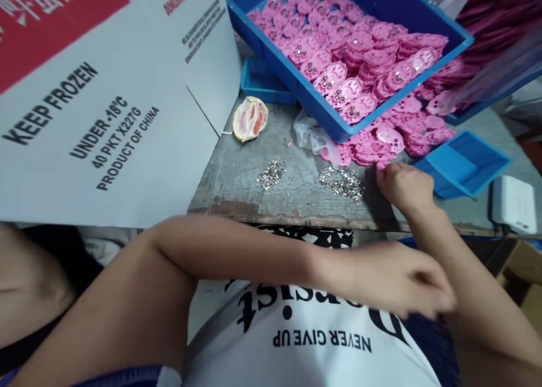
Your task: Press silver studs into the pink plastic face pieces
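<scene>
My right hand (404,185) rests on the grey table (245,167), fingers curled at the edge of a heap of pink paw-shaped pieces (381,144); whether it pinches one is hidden. Just left of it lies a scatter of small silver bits (345,183), with a second pile (271,174) further left. My left hand (398,288) reaches across my white printed shirt toward my right forearm, blurred by motion, its fingers unclear. A big blue tray (322,108) filled with more pink pieces (339,54) tilts above the heap.
A white cardboard box (105,105) printed "KEEP FROZEN" stands at the left. A piece of peeled pomelo (250,118) lies by it. A small blue tray (463,164) and a white device (514,203) sit at the right, crumpled clear plastic (311,136) near the heap.
</scene>
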Action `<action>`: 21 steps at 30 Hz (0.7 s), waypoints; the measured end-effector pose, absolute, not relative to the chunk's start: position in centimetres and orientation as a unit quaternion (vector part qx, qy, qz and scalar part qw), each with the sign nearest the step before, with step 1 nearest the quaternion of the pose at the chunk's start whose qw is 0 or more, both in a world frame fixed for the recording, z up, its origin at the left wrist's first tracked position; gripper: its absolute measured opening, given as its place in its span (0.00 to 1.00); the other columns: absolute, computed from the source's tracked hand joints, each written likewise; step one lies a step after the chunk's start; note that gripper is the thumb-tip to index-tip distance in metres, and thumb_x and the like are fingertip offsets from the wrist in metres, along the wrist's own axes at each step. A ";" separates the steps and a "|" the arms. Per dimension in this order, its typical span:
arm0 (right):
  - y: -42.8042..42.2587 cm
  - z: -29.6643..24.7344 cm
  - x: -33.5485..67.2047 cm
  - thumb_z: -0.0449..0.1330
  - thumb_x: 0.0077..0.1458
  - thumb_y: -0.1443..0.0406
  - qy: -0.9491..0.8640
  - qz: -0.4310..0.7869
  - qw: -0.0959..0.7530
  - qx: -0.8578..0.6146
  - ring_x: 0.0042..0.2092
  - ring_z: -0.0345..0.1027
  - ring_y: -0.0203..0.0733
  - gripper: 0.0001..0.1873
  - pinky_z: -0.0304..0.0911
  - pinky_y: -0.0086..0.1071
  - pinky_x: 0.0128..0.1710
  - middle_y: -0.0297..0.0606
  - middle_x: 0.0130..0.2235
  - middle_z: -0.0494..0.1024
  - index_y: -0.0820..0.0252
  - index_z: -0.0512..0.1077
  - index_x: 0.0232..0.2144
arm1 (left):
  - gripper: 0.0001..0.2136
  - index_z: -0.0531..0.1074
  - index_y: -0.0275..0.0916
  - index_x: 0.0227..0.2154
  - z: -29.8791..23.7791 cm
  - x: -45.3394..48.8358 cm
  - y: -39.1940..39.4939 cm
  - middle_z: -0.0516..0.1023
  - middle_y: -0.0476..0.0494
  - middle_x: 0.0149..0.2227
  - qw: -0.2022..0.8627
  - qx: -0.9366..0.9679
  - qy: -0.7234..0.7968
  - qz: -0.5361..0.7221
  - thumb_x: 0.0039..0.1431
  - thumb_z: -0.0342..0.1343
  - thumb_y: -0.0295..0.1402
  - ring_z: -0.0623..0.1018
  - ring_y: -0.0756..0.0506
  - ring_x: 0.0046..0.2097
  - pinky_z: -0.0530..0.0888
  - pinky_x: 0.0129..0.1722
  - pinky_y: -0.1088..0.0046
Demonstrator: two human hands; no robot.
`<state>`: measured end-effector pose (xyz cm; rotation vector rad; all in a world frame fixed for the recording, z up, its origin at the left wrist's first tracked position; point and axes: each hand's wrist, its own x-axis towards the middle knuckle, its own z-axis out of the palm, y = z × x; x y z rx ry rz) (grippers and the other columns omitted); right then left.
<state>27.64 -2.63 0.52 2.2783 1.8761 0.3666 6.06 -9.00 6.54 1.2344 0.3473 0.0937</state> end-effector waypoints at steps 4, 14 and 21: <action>-3.3 2.4 28.7 0.53 0.65 0.58 0.598 0.145 -0.016 0.788 0.35 0.69 0.45 0.20 0.43 0.35 0.29 0.55 0.39 0.81 0.68 0.78 0.37 | 0.08 0.75 0.38 0.43 3.3 2.7 -6.6 0.81 0.42 0.41 0.718 0.640 0.257 0.095 0.63 0.57 0.33 0.78 0.50 0.36 0.76 0.39 0.71; -6.8 3.6 16.5 0.62 0.57 0.55 0.577 -0.235 -0.442 0.645 0.22 0.59 0.33 0.18 0.54 0.29 0.23 0.31 0.21 0.70 0.58 0.70 0.21 | 0.41 0.45 0.46 0.71 -1.3 -1.8 -5.6 0.55 0.31 0.72 0.331 0.826 0.306 0.338 0.61 0.62 0.40 0.57 0.34 0.73 0.60 0.70 0.46; -3.0 -0.8 12.6 0.59 0.62 0.51 0.616 -0.402 -0.369 0.567 0.33 0.73 0.42 0.18 0.67 0.35 0.36 0.39 0.31 0.80 0.58 0.75 0.33 | 0.25 0.63 0.41 0.61 -2.7 -5.5 -6.1 0.76 0.36 0.55 0.553 0.560 0.465 0.405 0.60 0.49 0.26 0.81 0.45 0.43 0.78 0.42 0.64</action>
